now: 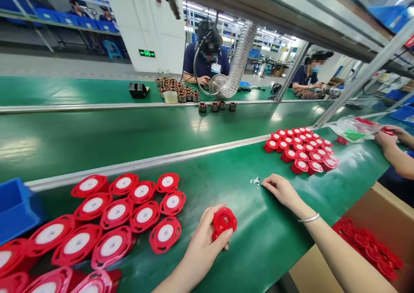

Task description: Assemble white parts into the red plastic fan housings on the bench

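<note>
My left hand (211,237) is closed around a red round plastic housing (224,220) whose hollow face, with a small hole in the middle, is turned up. To the right, my right hand (281,188) has its fingertips pinched together at the table, touching the edge of a small scatter of tiny white pieces (255,181). Whatever may be between those fingertips is too small to make out. Left of my left hand stand several red housings with white discs on top (165,232), in loose rows.
A blue bin (19,211) sits at the far left. More red housings with white discs (302,148) cluster at the right. A cardboard box (371,207) holds red parts. Another person's hands (388,138) work at far right. Copper-wound cores (215,107) sit on the belt.
</note>
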Demonstrator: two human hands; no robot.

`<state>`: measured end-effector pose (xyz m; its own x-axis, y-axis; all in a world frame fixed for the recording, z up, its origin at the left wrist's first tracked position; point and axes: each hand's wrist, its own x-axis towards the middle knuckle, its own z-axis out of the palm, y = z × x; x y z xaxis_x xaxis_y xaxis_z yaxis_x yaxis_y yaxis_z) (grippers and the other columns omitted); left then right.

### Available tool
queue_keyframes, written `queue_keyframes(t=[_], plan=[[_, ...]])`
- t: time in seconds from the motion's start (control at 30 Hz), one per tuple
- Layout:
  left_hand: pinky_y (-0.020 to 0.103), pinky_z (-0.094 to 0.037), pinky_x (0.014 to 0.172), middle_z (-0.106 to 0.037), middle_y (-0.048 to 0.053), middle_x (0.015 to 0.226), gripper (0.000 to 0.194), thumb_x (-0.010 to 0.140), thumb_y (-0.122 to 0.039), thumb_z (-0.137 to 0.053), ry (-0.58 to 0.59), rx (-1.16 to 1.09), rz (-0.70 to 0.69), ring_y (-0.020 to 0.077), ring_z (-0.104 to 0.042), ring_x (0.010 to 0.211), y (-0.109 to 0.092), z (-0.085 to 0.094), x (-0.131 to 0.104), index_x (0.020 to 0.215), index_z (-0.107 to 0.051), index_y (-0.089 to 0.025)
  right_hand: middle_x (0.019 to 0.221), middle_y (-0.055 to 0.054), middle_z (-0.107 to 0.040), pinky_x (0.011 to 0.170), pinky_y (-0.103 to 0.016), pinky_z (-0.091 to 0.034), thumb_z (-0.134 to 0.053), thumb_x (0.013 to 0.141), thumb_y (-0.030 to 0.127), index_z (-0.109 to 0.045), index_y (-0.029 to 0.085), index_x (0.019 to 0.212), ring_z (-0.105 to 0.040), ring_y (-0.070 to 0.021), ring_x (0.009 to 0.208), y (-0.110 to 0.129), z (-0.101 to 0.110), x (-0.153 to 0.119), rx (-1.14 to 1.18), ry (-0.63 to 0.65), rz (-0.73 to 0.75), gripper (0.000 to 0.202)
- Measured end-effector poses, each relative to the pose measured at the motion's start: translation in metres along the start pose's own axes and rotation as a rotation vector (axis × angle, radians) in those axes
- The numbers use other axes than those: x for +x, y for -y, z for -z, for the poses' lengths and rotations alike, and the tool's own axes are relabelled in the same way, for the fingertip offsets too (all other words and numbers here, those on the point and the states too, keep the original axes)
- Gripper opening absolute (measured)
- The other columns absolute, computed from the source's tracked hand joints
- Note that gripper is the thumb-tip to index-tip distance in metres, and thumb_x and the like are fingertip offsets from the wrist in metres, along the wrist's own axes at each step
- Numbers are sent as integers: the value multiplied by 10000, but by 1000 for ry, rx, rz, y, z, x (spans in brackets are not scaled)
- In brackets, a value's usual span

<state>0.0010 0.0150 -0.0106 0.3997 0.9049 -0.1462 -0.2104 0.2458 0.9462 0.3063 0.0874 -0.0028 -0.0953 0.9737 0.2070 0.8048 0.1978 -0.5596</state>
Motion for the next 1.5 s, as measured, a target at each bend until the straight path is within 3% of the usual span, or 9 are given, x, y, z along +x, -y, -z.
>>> queue_keyframes(t=[0.1,0.23,0.33,0.43,0.67,0.83,1.13,1.3,1.5], plan=[[261,-525,564,-445,62,1121,404,826,-388,-688,58,9,-10,124,-604,728,-3,-2,0,1154,-537,-205,752,-48,-653,648,-321,-475,-542,935,397,-651,201,776,-604,-192,686,21,-3,-11,6,-31,22,275],[280,-540,598,-488,79,1154,349,828,-310,-680,71,-14,13,154,-671,743,-4,-2,1,1130,-544,-197,791,-32,-646,651,-282,-489,-560,959,257,-634,214,837,-609,-161,717,81,-22,-44,110,-66,200,149],[338,-565,769,-521,82,1171,347,808,-240,-694,62,22,-64,207,-665,917,0,0,1,1132,-574,-203,800,-36,-639,647,-265,-515,-574,943,135,-628,199,947,-608,-151,728,120,-42,-63,153,-84,393,84],[383,-496,974,-558,76,1170,382,803,-173,-687,57,47,-138,235,-585,1111,4,2,1,1167,-580,-215,858,-82,-649,668,-294,-540,-592,919,78,-618,156,1045,-610,-173,770,133,-56,-69,42,-126,524,151],[379,-501,957,-581,87,1194,418,842,-164,-624,81,-18,-101,220,-603,1082,11,2,0,1242,-516,-214,878,-107,-643,669,-319,-549,-605,901,42,-596,129,1113,-600,-190,788,127,-59,-67,-115,-158,593,229],[358,-524,906,-595,85,1193,470,843,-123,-582,78,147,-130,214,-610,1058,12,3,-1,1291,-496,-235,892,-122,-651,662,-328,-549,-576,915,42,-586,108,1151,-604,-203,793,126,-59,-67,-183,-144,652,246],[365,-437,1058,-578,55,1258,468,847,-54,-520,106,481,-262,195,-549,1183,-5,6,-2,1272,-502,-248,966,-126,-695,698,-334,-546,-553,931,46,-601,111,1167,-635,-206,842,128,-55,-68,-185,-100,667,250],[411,-449,1061,-575,67,1281,408,907,-144,-507,106,339,-173,221,-581,1187,2,6,-2,1294,-479,-268,918,-88,-700,673,-308,-539,-525,960,95,-614,142,1131,-641,-177,790,125,-41,-62,-143,-20,653,198],[412,-525,962,-594,94,1177,373,926,-269,-538,118,49,-21,250,-673,1056,5,4,2,1286,-451,-221,831,-53,-681,694,-301,-549,-527,976,219,-656,180,918,-662,-175,757,55,-3,-26,-225,-202,237,147]])
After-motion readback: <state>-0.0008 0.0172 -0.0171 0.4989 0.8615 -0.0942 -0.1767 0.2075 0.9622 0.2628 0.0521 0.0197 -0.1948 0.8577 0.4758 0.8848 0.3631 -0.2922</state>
